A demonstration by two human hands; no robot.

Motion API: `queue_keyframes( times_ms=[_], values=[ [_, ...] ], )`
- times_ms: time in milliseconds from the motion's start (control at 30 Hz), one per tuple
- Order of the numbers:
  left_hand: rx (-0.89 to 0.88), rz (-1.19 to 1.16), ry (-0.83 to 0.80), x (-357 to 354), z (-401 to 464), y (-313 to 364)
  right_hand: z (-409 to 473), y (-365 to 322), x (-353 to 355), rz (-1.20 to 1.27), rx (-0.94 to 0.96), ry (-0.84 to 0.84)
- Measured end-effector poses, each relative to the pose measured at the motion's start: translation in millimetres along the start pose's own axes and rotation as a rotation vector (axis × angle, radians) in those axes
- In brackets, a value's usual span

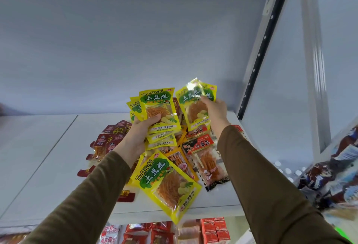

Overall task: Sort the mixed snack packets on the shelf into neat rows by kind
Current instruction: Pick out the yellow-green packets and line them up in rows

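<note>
**Both hands hold yellow packets above the mixed pile**

The left hand (139, 133) grips a fanned stack of yellow packets (157, 115), thumb curled across the front of the top one and fingers behind — the stack stands upright above the white shelf (48, 158). Just to its right, the right hand (216, 111) pinches one more yellow packet (195, 104) by its upper edge, lifted clear of the pile and level with the stack. The two hands are near each other but not touching; a narrow gap shows between their packets.

Below and between the forearms lies the mixed pile on the shelf. Another yellow packet (166, 183) lies flat and tilted at the front, its lower corner overhanging the shelf edge. Beside it, to the right, lies a red-and-black packet (205, 158) with a clear window, and between the two an orange packet (179, 160) is partly covered. Dark red packets (108, 139) sit in a cluster to the left, partly behind the left wrist. Both arms wear brown sleeves (271, 185). More red packs (215, 228) show on the level below.
</note>
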State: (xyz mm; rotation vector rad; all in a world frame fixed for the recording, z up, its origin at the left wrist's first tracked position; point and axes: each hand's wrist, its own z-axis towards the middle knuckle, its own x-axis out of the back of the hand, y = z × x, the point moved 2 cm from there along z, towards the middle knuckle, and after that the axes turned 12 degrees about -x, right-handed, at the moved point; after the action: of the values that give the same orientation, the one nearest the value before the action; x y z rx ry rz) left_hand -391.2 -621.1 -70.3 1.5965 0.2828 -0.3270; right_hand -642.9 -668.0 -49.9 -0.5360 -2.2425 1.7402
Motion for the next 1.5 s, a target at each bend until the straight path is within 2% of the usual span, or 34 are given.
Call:
queue_keyframes(
  times_ms=[167, 300, 433, 533, 600, 700, 800, 900, 1000, 1067, 1167, 1233, 1333, 1433, 1500],
  values=[
    [-0.006, -0.008, 0.023, 2.5, 0.2, 3.8, 0.2, -36.4, 1.5, 0.145, 0.124, 0.054],
    [-0.029, -0.013, 0.012, 3.8, 0.6, 9.6, -7.0, -57.6, -3.6, 0.292, 0.136, -0.001],
    [-0.037, -0.012, 0.063, 7.9, 2.9, 18.2, -29.6, -57.4, -35.5, 0.368, -0.064, -0.314],
    [-0.030, -0.011, 0.072, 10.9, 2.2, 22.6, -54.5, -32.9, -65.5, 0.246, -0.258, -0.511],
    [-0.053, -0.015, 0.067, 13.7, 2.5, 23.1, -65.8, -10.5, -85.4, 0.166, -0.339, -0.586],
    [-0.080, -0.044, 0.118, 24.9, -1.8, 28.1, -67.3, 9.7, -108.0, 0.101, -0.363, -0.540],
    [-0.034, -0.099, 0.031, 41.0, -14.2, 37.7, -79.5, 16.7, -129.6, 0.054, -0.325, -0.541],
    [-0.049, -0.088, -0.039, 72.3, -23.7, 47.6, -97.1, 25.3, -160.7, -0.054, -0.168, -0.470],
    [-0.064, -0.021, 0.016, 117.8, -32.7, 63.7, -124.6, 36.0, -204.2, -0.170, 0.043, -0.377],
    [-0.132, 0.075, -0.013, 148.6, -42.4, 77.5, -145.6, 41.5, -235.7, -0.257, 0.162, -0.322],
    [-0.087, 0.192, -0.122, 200.3, -55.9, 97.8, -179.8, 53.6, -291.5, -0.372, 0.236, -0.248],
    [-0.072, 0.217, -0.088, 237.6, -62.8, 110.1, -200.1, 63.2, -326.7, -0.362, 0.251, -0.242],
    [-0.107, 0.208, 0.024, 289.3, -64.8, 129.5, -222.8, 69.3, -366.0, -0.177, 0.159, -0.347],
    [-0.079, 0.168, 0.102, 329.4, -61.1, 145.6, -228.5, 77.2, -395.3, -0.121, -0.006, -0.470],
    [-0.041, 0.174, 0.140, 351.1, -55.2, 152.2, -229.9, 84.8, -413.7, -0.039, -0.177, -0.640]
  ],
)
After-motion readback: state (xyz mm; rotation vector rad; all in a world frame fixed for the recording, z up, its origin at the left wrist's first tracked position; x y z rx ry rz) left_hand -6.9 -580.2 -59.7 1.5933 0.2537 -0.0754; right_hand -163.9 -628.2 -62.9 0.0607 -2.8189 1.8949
